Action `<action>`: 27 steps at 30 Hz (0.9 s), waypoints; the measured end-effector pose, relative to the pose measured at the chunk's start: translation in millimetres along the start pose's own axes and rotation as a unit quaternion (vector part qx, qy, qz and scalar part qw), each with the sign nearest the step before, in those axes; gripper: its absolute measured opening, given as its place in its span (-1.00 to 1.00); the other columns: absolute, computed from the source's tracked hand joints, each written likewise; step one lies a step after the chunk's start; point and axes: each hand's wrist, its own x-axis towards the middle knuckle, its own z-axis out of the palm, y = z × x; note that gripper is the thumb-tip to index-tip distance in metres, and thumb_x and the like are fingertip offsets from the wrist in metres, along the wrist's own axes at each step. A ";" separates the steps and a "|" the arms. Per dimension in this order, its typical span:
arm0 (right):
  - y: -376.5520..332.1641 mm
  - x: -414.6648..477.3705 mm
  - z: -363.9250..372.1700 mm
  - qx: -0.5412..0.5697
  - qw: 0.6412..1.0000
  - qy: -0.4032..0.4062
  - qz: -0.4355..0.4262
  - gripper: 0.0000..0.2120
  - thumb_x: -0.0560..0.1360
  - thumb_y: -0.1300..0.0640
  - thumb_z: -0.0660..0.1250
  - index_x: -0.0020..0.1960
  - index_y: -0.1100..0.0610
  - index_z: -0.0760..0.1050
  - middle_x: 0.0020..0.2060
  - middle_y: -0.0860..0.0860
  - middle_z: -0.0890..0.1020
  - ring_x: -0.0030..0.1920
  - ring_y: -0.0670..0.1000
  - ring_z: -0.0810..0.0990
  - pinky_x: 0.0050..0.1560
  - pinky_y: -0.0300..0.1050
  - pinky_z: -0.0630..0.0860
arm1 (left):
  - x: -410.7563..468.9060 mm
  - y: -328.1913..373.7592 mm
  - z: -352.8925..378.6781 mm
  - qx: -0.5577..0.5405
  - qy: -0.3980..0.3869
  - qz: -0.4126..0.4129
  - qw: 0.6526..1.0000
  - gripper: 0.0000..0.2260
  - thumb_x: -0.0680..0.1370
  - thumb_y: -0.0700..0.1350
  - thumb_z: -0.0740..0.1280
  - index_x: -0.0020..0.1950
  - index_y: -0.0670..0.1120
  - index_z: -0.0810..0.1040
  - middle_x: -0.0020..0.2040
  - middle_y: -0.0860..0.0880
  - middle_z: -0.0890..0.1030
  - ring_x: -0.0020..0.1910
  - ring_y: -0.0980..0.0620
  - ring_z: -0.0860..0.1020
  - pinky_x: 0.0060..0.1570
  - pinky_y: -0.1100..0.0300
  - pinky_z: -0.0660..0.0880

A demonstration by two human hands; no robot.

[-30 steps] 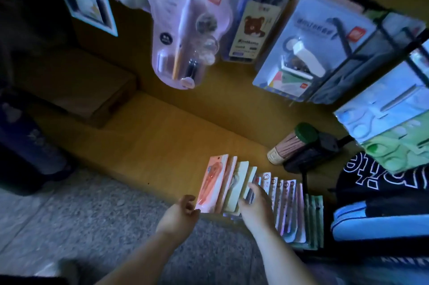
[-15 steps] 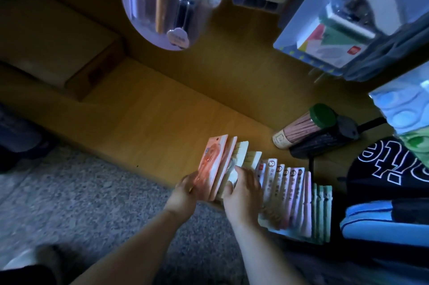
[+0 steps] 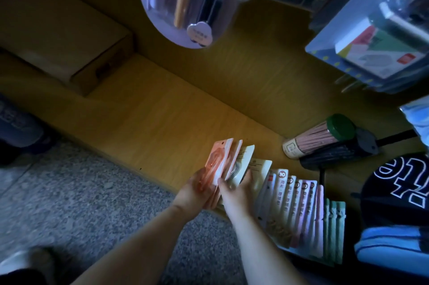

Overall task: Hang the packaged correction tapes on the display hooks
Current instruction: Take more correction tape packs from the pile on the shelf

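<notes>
While the correction tape packs [image 3: 290, 203] stand on edge in a fanned row along the front of a low wooden shelf [image 3: 162, 122], both hands work at the row's left end. The left grip [image 3: 195, 191] is curled round the orange pack [image 3: 219, 161], the first in the row, holding it from its left side with the pack tilted to the left. The right grip [image 3: 236, 194] sits just beside it, thumb against the pink pack behind the orange one and fingers [image 3: 248, 174] laid over the cream packs [image 3: 247, 157], pinching them between. None of the row hangs on a hook.

To the right the row runs on through white packs marked 30, then pink ones, and ends in green packs [image 3: 336, 226]. Behind the row a tube with a green cap [image 3: 320, 136] lies on its side on the shelf. A cardboard box [image 3: 69, 36] rests at the shelf's far left. Overhead, a rounded blister pack [image 3: 185, 1] and a blue boxed set [image 3: 371, 40] hang from the display. At the right lie a black cloth with white lettering [image 3: 399, 182] and a blue case [image 3: 394, 245]. Grey speckled floor [image 3: 92, 191] lies in front.
</notes>
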 end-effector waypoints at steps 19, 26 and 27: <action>-32.3 -65.3 -51.8 0.255 0.954 -0.156 0.003 -0.83 0.50 0.19 0.29 0.06 0.06 0.37 -0.29 -0.14 0.44 -0.30 -0.20 0.38 -0.35 -0.29 0.33 | -77.3 27.8 -18.5 -0.126 0.142 0.083 0.978 -0.57 0.35 -0.38 0.43 0.03 -0.06 0.31 -0.14 0.09 0.45 -0.18 0.18 0.46 -0.34 0.41 0.45; -57.8 -149.1 -70.5 0.294 0.936 -0.186 -0.054 -0.84 0.50 0.15 0.28 0.06 0.14 0.51 -0.21 -0.05 0.62 -0.27 -0.18 0.59 -0.38 -0.29 0.45 | -167.6 63.4 -46.4 -0.044 0.185 0.194 0.962 -0.38 0.34 -0.37 0.44 0.35 -0.14 0.33 -0.10 0.17 0.32 -0.13 0.26 0.40 0.01 0.30 0.37; -61.9 -161.1 -76.0 0.299 0.933 -0.190 -0.062 -0.88 0.50 0.12 0.28 0.02 0.09 0.51 -0.19 -0.05 0.61 -0.21 -0.15 0.56 -0.33 -0.24 0.42 | -180.1 69.9 -48.8 -0.035 0.185 0.211 0.959 -0.38 0.34 -0.37 0.44 0.36 -0.15 0.33 -0.09 0.17 0.32 -0.13 0.27 0.40 -0.04 0.39 0.38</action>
